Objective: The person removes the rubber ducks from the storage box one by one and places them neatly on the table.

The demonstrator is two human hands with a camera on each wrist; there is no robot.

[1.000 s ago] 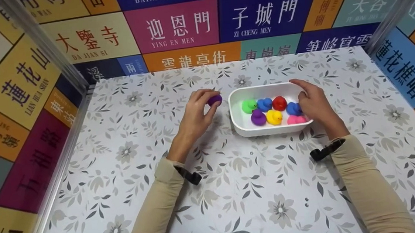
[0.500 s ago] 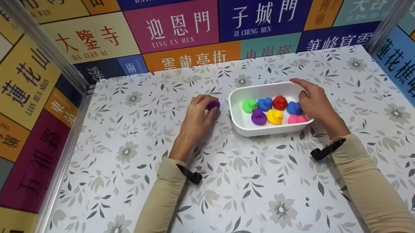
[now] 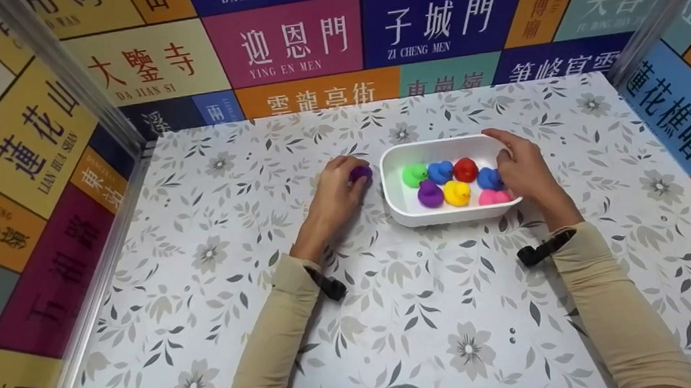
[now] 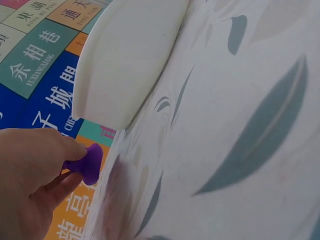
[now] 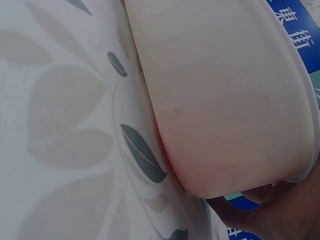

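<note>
My left hand [image 3: 336,193] pinches a small purple piece [image 3: 361,173] between thumb and fingers, just left of a white plastic tub [image 3: 452,216]. In the left wrist view the purple piece [image 4: 91,164] shows a flared round end with a narrower neck; the fingers hide the rest. At the tub's right end my right hand [image 3: 525,170] grips the rim, index finger along the far corner. Small rubber ducks lie inside the tub: green [image 3: 415,175], red [image 3: 465,170], purple [image 3: 430,194], yellow [image 3: 457,193], pink [image 3: 494,197] and two blue ones, one partly behind the right hand.
A white floral cloth [image 3: 406,337] covers the table. Panels with coloured signs [image 3: 284,41] rise along the back and both sides. Each wrist carries a black camera mount, such as the left one [image 3: 328,283].
The left hand dips slightly toward the table, then shifts a little right, still holding the purple piece. The right hand and the tub stay in place.
</note>
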